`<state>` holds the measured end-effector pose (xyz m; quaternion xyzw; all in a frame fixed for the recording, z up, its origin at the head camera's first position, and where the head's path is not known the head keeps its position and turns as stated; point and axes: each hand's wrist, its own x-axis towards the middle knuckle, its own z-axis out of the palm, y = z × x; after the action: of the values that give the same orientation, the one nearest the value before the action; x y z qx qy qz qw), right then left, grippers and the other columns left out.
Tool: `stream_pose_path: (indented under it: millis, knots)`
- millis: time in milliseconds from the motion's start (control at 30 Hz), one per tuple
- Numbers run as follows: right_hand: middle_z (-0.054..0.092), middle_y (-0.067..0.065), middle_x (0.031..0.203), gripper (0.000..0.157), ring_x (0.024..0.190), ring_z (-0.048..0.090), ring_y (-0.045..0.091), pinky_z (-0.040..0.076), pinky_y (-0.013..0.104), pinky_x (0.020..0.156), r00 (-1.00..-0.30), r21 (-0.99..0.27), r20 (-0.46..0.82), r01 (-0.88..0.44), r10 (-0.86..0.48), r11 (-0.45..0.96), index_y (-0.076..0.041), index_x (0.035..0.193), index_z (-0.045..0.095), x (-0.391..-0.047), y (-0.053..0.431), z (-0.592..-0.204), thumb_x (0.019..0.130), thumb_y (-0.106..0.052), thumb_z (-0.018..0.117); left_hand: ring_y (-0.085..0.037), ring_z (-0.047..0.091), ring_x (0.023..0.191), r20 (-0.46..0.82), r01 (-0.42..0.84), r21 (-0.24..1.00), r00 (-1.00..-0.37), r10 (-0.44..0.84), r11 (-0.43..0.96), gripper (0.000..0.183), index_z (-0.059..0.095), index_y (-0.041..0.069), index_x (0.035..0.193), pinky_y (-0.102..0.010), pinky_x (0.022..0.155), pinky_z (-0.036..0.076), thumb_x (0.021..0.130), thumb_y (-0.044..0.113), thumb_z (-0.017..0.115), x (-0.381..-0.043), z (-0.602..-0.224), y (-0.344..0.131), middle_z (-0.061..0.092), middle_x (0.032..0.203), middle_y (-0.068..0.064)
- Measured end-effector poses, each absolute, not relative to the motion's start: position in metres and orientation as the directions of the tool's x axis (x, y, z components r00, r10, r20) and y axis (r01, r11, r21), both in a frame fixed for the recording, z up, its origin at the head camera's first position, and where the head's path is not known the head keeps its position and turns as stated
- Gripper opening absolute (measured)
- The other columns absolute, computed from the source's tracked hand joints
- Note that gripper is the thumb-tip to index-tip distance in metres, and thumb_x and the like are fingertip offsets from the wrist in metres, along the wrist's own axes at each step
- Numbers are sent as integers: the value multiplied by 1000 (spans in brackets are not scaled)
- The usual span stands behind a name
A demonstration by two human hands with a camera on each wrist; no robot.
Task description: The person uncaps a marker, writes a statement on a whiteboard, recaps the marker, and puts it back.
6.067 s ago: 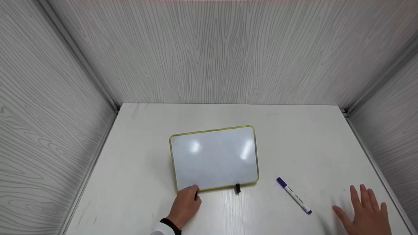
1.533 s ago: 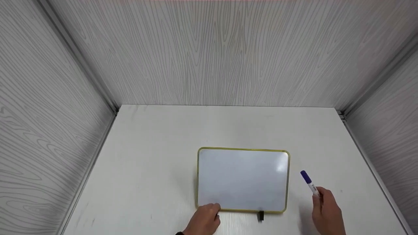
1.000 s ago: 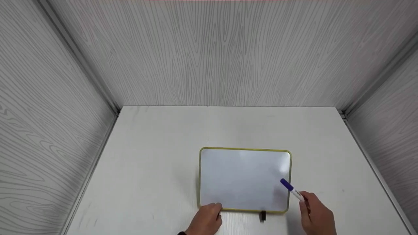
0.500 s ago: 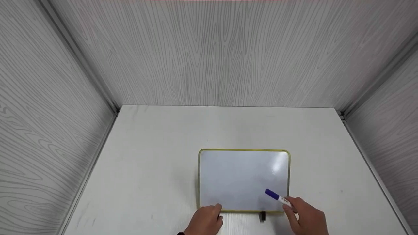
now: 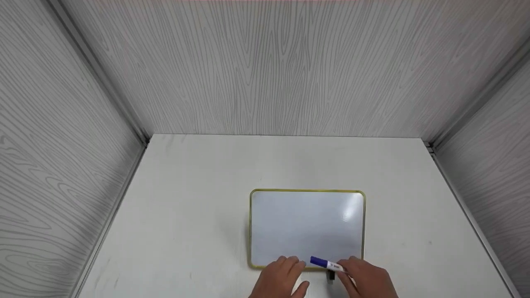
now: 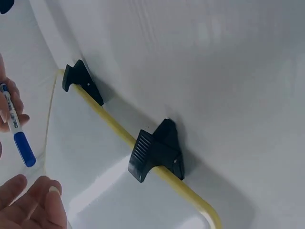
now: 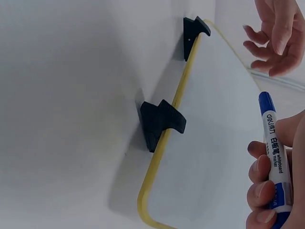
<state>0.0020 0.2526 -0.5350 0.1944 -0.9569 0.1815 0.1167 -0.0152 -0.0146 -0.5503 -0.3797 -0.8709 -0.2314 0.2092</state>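
A small whiteboard (image 5: 306, 223) with a yellow frame stands tilted on the table. My right hand (image 5: 368, 279) grips a capped blue whiteboard marker (image 7: 274, 148) by its barrel, with the cap end pointing left in front of the board's lower edge. Close to that cap is my left hand (image 5: 277, 277), its fingers loosely bent and holding nothing, near the lower left part of the frame. In the left wrist view two black clip-like feet, a nearer foot (image 6: 157, 152) and a farther foot (image 6: 83, 81), hold the yellow edge.
The white table (image 5: 198, 186) reaches back to a grey wood-grain wall (image 5: 265, 70). Similar side panels enclose it, a left panel (image 5: 62, 165) and a right panel (image 5: 488, 165).
My right hand has picked up the marker and brought it left, in front of the board. My left hand has let go of the board's lower edge and shifted right. The board was moved earlier.
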Motion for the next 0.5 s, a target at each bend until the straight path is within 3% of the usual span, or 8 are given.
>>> stream_pose_path:
  millis: [233, 400, 500]
  knots:
    - [41, -22, 72, 23, 59, 31, -8, 32, 12, 50, -844, -273, 341, -510, -414, 816, -19, 100, 71, 5, 240, -539, 84, -18, 87, -14, 64, 105, 405, 743, 115, -641, 652, 659, 49, 66, 9, 131, -25, 81, 54, 98, 45, 72, -13, -545, -5, 67, 122, -5]
    - [42, -20, 73, 27, 61, 32, -9, 31, 10, 52, -810, -273, 358, -566, -464, 778, -19, 100, 70, 10, 228, -543, 80, -13, 88, -9, 59, 89, 397, 787, -22, -559, 728, 617, 39, 68, 13, 123, -18, 67, 46, 106, 47, 60, -13, -550, -1, 65, 106, 1]
    - [41, -18, 74, 11, 62, 28, -9, 25, 5, 54, -753, -225, 398, -634, -525, 740, -20, 99, 69, 12, 222, -551, 94, -21, 79, -5, 53, 74, 428, 803, -92, -502, 752, 588, 29, 72, 19, 109, -15, 58, 34, 105, 46, 62, -9, -557, 0, 61, 89, 7]
